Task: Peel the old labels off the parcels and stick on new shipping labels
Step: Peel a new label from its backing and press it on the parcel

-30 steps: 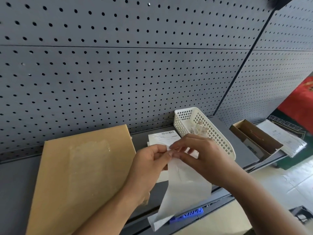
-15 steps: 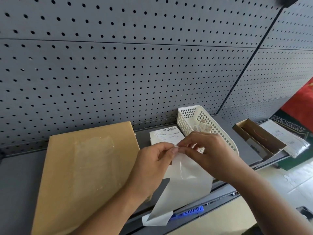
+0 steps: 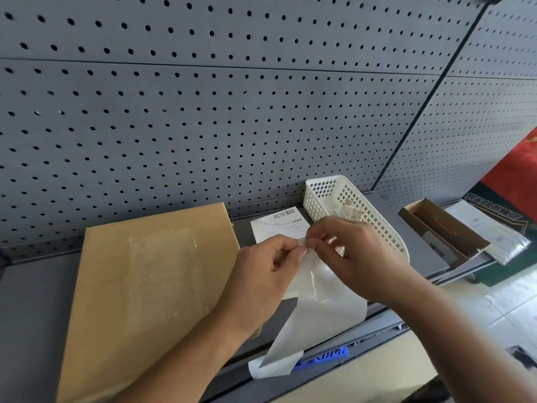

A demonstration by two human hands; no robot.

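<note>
Label [image 3: 319, 301]: white sheet, held in the air in front of the shelf [image 3: 35, 301]. Its long axis runs from the upper end at your fingertips down and to the left. The lower end hangs past the shelf's front edge, with the bottom corner curled forward. The glossy face is toward you.

Surroundings:
- Parcel [image 3: 139, 280]: flat brown envelope lying on the shelf left of the label, long axis front to back. It has a shiny rectangular patch [image 3: 165, 271] on its face. Your left forearm crosses its near right corner.
- Stack [image 3: 279, 225] of printed labels, barcode on top, on the shelf just behind your hands and partly hidden by them.
- Basket [image 3: 319, 196]: white plastic, right of the stack, with crumpled scraps [image 3: 348, 209] inside. Your right hand covers part of its near wall.
- Box [image 3: 444, 231]: open brown cardboard, well to the right, with a pale mailer [image 3: 499, 237] beyond it.
- Pegboard [image 3: 203, 126]: grey, fills the background.
- Blue tag [image 3: 325, 356] on the shelf edge, partly behind the label's lower end.

Grip: your left hand [image 3: 261, 274] and right hand [image 3: 357, 257] meet at 1 spot, the label's top corner. Each pinches it between thumb and forefinger, with the fingertips of the 2 hands touching. The whole sheet hangs below the grip, between your 2 wrists, clear of the parcel.
</note>
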